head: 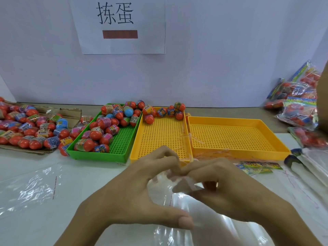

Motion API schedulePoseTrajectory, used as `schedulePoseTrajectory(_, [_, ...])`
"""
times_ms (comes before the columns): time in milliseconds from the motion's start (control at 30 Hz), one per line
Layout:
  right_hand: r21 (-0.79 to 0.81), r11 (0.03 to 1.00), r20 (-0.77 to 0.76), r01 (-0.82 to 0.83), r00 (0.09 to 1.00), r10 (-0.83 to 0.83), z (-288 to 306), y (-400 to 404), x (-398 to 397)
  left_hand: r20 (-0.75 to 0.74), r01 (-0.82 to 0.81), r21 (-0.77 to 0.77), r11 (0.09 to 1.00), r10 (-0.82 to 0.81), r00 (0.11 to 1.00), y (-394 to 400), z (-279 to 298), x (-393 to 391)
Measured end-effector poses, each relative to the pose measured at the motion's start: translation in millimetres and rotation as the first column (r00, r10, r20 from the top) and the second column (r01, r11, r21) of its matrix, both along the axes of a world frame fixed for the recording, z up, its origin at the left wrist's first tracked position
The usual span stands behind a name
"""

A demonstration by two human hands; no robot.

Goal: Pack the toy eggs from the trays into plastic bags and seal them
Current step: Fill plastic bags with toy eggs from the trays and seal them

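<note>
— Both hands are working one clear plastic bag [204,219]: the left hand [142,189] pinches its edge, and the right hand [223,190] has its fingers curled around the mouth.

— Any eggs inside it?

— None that I can see. The toy eggs [106,128] sit in the green tray [99,157], with a few at the far end of the middle yellow tray [159,139].

— What could go wrong?

— I'd guess the slippery film clings shut, or the adhesive strip sticks too early.

— Any writing?

— The wall sign [117,25] reads "拣蛋"; one egg label shows "6+".
</note>
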State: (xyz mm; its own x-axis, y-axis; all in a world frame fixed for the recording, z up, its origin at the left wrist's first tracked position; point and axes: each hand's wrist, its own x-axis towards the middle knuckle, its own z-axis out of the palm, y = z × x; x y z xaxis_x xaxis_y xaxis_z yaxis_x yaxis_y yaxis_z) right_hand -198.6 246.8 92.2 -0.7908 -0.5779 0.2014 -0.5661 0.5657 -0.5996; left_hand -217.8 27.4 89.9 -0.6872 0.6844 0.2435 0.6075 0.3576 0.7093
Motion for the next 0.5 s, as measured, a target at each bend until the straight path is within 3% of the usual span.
schedulePoseTrajectory(200, [0.013, 0.999, -0.035, -0.037, 0.999, 0.037, -4, -3, 1, 0.179, 0.104, 0.024, 0.994, -0.107, 0.978, 4, -7, 0])
schedulePoseTrajectory(333, [0.022, 1.000, -0.140, 0.003, 0.990, 0.000, -4, -2, -1, 0.186, 0.110, 0.042, 0.993, -0.116, 0.976, 6, -8, 3])
schedulePoseTrajectory(433, [-0.007, 0.999, -0.213, 0.037, 0.976, -0.038, -3, 0, -4, 0.096, 0.037, 0.029, 0.999, -0.039, 0.995, 13, -9, -4])
schedulePoseTrajectory(500, [-0.042, 0.999, -0.235, 0.032, 0.971, -0.041, -1, 2, -4, 0.146, -0.078, 0.045, 0.996, 0.071, 0.987, 13, -8, -11])
